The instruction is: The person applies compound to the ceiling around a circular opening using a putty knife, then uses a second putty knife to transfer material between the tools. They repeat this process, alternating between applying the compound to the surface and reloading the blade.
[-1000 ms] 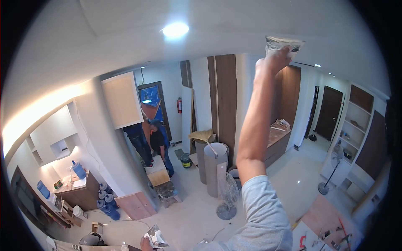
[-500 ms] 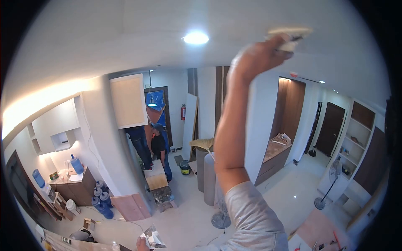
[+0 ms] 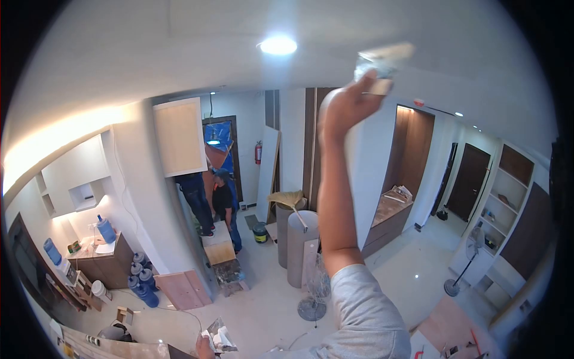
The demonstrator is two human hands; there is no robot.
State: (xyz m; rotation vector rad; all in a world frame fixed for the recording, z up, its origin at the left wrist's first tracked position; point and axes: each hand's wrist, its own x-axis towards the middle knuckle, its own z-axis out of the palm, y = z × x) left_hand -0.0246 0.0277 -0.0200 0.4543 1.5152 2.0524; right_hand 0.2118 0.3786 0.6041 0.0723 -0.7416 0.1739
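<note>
My right hand [image 3: 354, 105] is raised overhead on an outstretched arm. Its fingers are closed around a putty knife [image 3: 375, 67], whose wide blade is at the ceiling [image 3: 209, 36] and smeared by motion. A lit round ceiling lamp [image 3: 278, 45] is to the left of the blade. Low in the view, only the fingers of my left hand [image 3: 204, 347] show, gripping the edge of a plate with white putty [image 3: 221, 336] heaped on it.
Two people stand by the hanging cabinet [image 3: 179, 136], one of them raised on a bench [image 3: 220, 251]. Tall rolls [image 3: 302, 251] and a pedestal fan [image 3: 312, 308] stand on the floor ahead. Blue water bottles [image 3: 142, 287] are at left, another fan [image 3: 452, 287] at right.
My right hand has swept the putty knife left and a little lower in the view, and the blade's tilt has changed. My left hand still holds the putty plate.
</note>
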